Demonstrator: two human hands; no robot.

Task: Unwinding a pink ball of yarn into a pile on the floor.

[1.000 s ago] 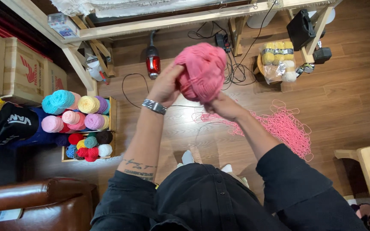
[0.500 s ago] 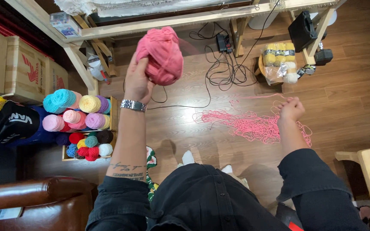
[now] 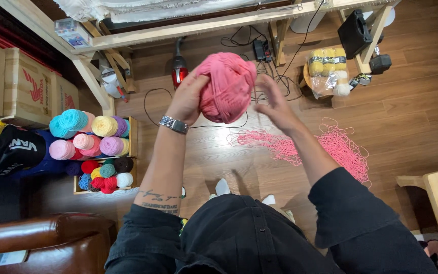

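Pink yarn, wound into a big ball [image 3: 227, 87], is sitting up in the air, far over the wooden floor [image 3: 411, 127]. The left hand [image 3: 188, 96] is gripping the ball from the left side. The right hand [image 3: 276, 104] is hanging just beside the ball with its fingers [image 3: 263, 86] spread wide. Loose pink yarn [image 3: 325, 144] is lying on the floor to the right.

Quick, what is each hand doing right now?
Left hand: closed around the pink yarn ball, holding it up.
Right hand: open, fingers spread beside the ball, holding nothing visible.
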